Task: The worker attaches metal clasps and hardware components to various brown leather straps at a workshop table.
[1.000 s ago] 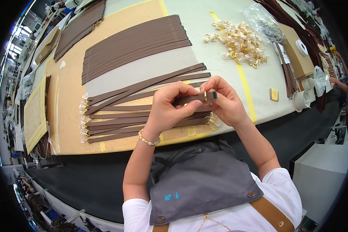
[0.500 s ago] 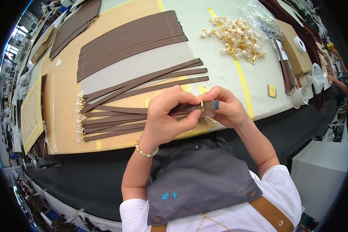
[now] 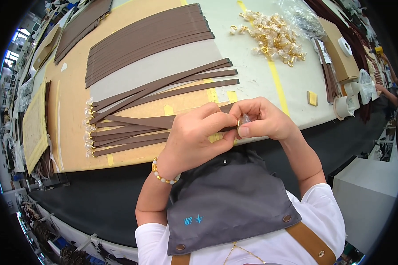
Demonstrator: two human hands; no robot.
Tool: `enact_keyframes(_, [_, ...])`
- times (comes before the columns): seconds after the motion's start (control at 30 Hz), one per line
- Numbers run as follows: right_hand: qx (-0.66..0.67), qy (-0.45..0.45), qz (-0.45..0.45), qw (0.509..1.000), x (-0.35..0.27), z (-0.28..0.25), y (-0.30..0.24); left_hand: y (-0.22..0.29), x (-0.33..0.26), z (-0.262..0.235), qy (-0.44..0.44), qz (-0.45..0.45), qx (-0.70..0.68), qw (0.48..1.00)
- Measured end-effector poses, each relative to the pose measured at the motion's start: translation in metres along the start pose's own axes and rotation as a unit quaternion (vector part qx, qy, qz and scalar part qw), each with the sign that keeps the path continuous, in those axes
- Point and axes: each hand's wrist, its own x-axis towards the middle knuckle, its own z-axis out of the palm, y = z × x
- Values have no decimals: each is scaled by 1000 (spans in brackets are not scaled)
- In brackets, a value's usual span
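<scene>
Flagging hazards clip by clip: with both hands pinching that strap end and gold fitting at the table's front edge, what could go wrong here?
1. The left hand and right hand work the brown strap at the table edge; the small gold ring, if it slipped, might drop onto the grey apron or the floor.
2. The strap crosses other loose straps, so tugging it may drag them out of order.

Left hand [image 3: 194, 139] and right hand [image 3: 261, 120] meet fingertip to fingertip at centre, fingers curled in a pinch; forearms enter from six and five o'clock.
</scene>
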Motion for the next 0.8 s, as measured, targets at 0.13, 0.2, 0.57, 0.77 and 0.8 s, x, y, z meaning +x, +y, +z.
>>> enact_keyframes(0.13, [-72, 55, -12, 996, -1, 5, 6, -1, -1, 6, -8, -40, -40, 998])
enact_keyframes(0.2, [-50, 56, 1, 997, 1, 4, 7, 0, -1, 4, -3, -81, -72, 994])
enact_keyframes(0.57, [-37, 49, 28, 998, 1, -1, 8, -13, 1, -2, -80, -123, -56, 988])
enact_keyframes(0.77, [-44, 59, 41, 996, 2, 0, 6, -15, 1, 1, -74, -121, -56, 988])
enact_keyframes(0.8, [-45, 60, 42, 996, 2, -1, 7, -16, 1, 1, -74, -122, -56, 988])
